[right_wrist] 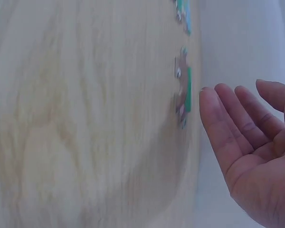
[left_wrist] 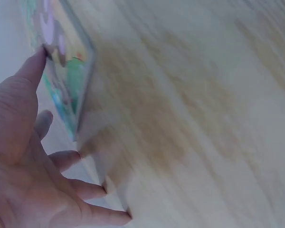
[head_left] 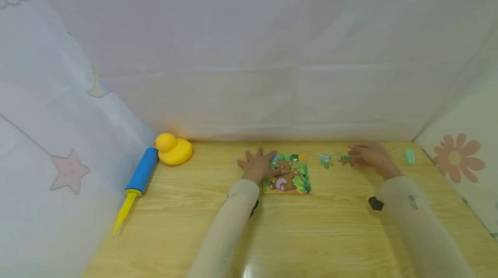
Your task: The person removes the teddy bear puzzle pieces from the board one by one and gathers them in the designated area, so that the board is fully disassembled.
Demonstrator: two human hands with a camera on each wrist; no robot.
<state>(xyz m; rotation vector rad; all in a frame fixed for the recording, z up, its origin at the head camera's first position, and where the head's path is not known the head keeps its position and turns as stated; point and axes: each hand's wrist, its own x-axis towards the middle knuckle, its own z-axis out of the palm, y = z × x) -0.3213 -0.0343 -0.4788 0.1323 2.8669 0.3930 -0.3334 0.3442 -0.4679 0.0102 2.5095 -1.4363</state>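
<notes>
A jigsaw puzzle (head_left: 287, 183) with a brown bear on a green background lies flat on the table. My left hand (head_left: 256, 168) spreads its fingers over the puzzle's left edge. In the left wrist view its thumb (left_wrist: 32, 70) reaches onto the picture, while other fingertips stand on the wood beside it. To the right lie two loose puzzle pieces, a bluish-green one (head_left: 325, 161) and a brown-and-green one (head_left: 344, 161). My right hand (head_left: 371, 155) hovers by the brown-and-green piece, fingers loosely bent with nothing in them, as the right wrist view shows.
A yellow rubber duck (head_left: 174, 150) and a blue hand pump (head_left: 142, 171) with a yellow nozzle sit at the left. A small mint-green object (head_left: 410, 156) lies at the far right. A pale curtain (head_left: 249, 96) hangs along the table's back edge.
</notes>
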